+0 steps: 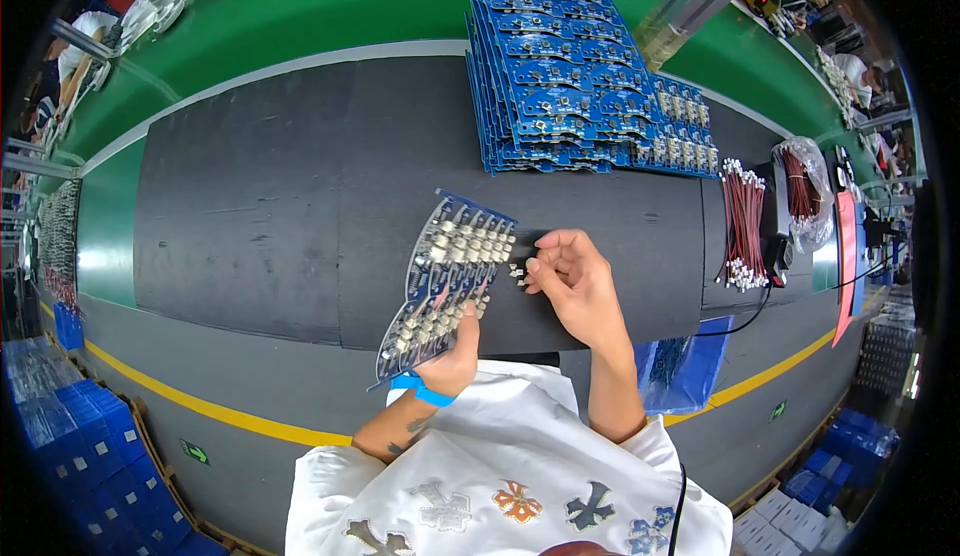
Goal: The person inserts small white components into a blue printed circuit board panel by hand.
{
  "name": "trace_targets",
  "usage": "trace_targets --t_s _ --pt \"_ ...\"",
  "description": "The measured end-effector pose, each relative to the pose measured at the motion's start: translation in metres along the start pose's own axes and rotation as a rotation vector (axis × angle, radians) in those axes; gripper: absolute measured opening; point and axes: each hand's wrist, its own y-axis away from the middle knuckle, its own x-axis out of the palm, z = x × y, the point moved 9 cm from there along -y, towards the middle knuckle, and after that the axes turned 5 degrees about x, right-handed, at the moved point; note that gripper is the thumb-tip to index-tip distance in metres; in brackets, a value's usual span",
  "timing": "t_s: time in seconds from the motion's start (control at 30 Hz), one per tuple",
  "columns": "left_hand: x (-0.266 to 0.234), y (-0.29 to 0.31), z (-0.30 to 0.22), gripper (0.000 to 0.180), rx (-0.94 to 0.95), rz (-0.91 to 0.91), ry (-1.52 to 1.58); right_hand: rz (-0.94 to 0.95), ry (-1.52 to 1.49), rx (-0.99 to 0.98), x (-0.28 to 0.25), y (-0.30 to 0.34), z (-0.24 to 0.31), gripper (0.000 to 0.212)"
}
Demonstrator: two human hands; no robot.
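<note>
My left hand (452, 356) is closed on the lower edge of a blue circuit board panel (443, 281), its thumb lying over the front. The panel is tilted above the black mat, and rows of cream-white connectors cover its face. Just right of the panel, my right hand (575, 291) has its fingers curled, with thumb and index fingertips apart. Beside those fingertips are a few small white pieces (517, 272); whether they touch the thumb is unclear. A blue band (425, 390) circles my left wrist.
Tall stacks of blue circuit board panels (560, 76) stand at the back of the black mat (250, 206). Bundles of red-brown wires (743, 226) lie to the right, near a metal post (690, 16). A blue plastic bag (685, 366) hangs below the front edge. Blue bins (100, 436) fill the lower left.
</note>
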Motion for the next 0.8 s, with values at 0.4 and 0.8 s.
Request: trace_targets --t_s 0.4,0.8 --pt "0.018 -0.002 -0.019 0.020 0.211 0.272 -0.288 -0.040 -0.145 -0.024 0.011 0.003 0.008 0.015" --pt "0.028 -0.002 -0.030 0.029 0.368 0.376 -0.226 0.142 -0.092 0.008 0.017 0.001 0.007 0.013"
